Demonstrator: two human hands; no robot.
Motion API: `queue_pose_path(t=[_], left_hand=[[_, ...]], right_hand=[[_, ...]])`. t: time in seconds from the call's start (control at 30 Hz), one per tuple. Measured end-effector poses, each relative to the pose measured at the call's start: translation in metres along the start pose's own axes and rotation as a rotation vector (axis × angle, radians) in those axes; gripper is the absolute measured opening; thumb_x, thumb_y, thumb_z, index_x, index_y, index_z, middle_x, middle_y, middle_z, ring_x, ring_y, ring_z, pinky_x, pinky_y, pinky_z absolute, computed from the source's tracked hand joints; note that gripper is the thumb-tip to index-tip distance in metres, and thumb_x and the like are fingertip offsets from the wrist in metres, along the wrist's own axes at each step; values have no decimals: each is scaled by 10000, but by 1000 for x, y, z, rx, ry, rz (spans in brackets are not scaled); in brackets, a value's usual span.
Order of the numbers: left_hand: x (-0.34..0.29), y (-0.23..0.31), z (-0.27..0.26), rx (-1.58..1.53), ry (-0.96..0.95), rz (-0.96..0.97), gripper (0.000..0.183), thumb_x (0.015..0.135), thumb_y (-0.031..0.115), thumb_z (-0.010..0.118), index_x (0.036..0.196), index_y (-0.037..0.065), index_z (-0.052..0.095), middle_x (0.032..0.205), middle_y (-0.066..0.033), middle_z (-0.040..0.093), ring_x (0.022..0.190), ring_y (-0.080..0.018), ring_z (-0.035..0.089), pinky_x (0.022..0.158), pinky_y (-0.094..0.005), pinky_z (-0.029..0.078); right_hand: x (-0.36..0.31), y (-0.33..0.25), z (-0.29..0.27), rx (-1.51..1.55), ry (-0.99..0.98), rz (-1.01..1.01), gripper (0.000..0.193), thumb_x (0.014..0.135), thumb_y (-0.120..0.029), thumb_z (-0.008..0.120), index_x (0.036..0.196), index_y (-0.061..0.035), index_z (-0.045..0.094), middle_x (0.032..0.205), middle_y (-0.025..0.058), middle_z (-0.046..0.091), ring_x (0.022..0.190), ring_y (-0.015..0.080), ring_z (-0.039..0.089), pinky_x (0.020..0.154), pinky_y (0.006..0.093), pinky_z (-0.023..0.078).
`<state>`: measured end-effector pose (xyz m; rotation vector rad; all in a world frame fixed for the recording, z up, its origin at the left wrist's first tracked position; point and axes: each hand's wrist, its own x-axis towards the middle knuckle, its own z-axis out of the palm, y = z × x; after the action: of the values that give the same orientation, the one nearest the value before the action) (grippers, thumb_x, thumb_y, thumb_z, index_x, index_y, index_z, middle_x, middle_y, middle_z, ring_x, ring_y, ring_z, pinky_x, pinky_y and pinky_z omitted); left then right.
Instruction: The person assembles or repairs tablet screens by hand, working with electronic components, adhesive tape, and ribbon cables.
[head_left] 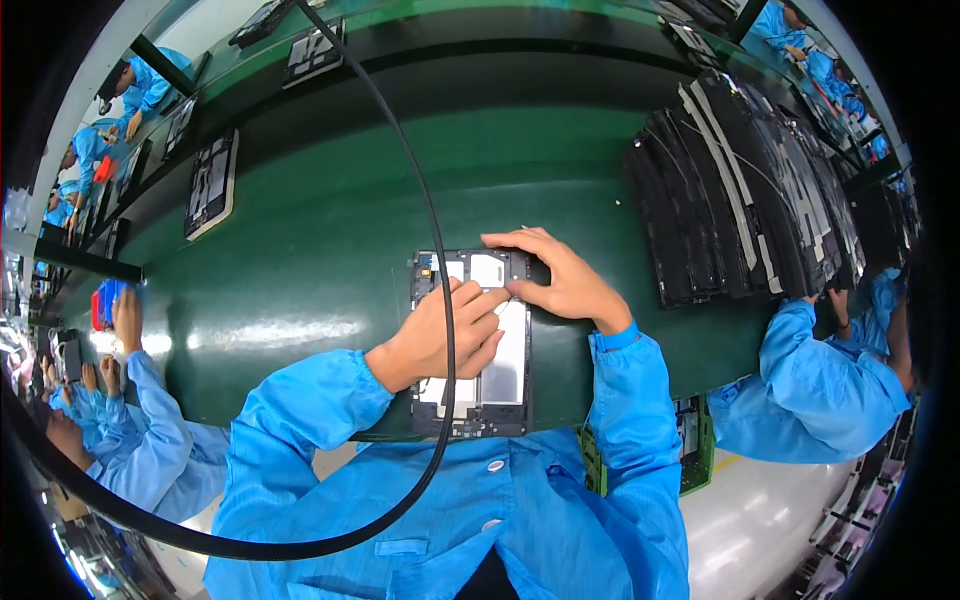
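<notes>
An opened tablet (505, 370) lies on the green bench in front of me, its inside facing up with silvery battery panels and dark boards showing. My left hand (445, 335) is over its middle, fingers curled and pressed together near the upper right part. Whatever those fingers pinch, if anything, is too hidden to name. At the tablet's upper right corner rests my right hand (565, 280). Its index finger stretches along the top edge and its thumb points inward, close to the left fingertips. A black cable (440, 240) passes in front of the left hand.
Upright dark tablet parts (720, 190) stand in a thick row at the right. Another opened tablet (212, 185) lies at the far left, and one more (313, 52) on the rear shelf. Co-workers in blue sit on both sides. A green crate (697, 445) is below the bench edge.
</notes>
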<state>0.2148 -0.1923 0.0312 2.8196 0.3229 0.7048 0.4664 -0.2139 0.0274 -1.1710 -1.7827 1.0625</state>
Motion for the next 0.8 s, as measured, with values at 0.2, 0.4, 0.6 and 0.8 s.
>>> queue_pose_path(t=[0.2, 0.4, 0.6, 0.8], left_hand=[[-2, 0, 3, -30, 59, -11, 159, 873, 167, 774, 831, 34, 699, 1278, -144, 746, 914, -286, 628, 807, -441, 484], [-4, -3, 1, -65, 71, -21, 162, 852, 155, 771, 786, 41, 677, 1279, -136, 748, 911, -286, 622, 802, -442, 482], [-5, -4, 1, -109, 78, -33, 157, 832, 149, 775, 774, 48, 669, 1300, -130, 750, 919, -287, 620, 802, -444, 482], [-10, -7, -1, -154, 99, -50, 158, 814, 148, 779, 761, 50, 667, 1305, -115, 767, 937, -287, 630, 810, -443, 483]], right_hand=[[-5, 6, -3, 50, -54, -37, 769, 876, -40, 800, 1603, -72, 553, 1507, 165, 644, 1406, 344, 570, 1233, 451, 419], [-1, 0, -3, 81, -101, 43, 777, 844, -27, 775, 1588, -58, 554, 1547, 159, 593, 1472, 325, 533, 1285, 432, 374], [3, -6, -2, 57, -103, 83, 786, 786, -23, 755, 1551, -65, 582, 1495, 145, 606, 1433, 313, 550, 1262, 420, 401], [11, -6, -1, 43, -105, 117, 765, 786, -37, 762, 1531, -68, 596, 1478, 132, 618, 1417, 307, 563, 1236, 417, 431]])
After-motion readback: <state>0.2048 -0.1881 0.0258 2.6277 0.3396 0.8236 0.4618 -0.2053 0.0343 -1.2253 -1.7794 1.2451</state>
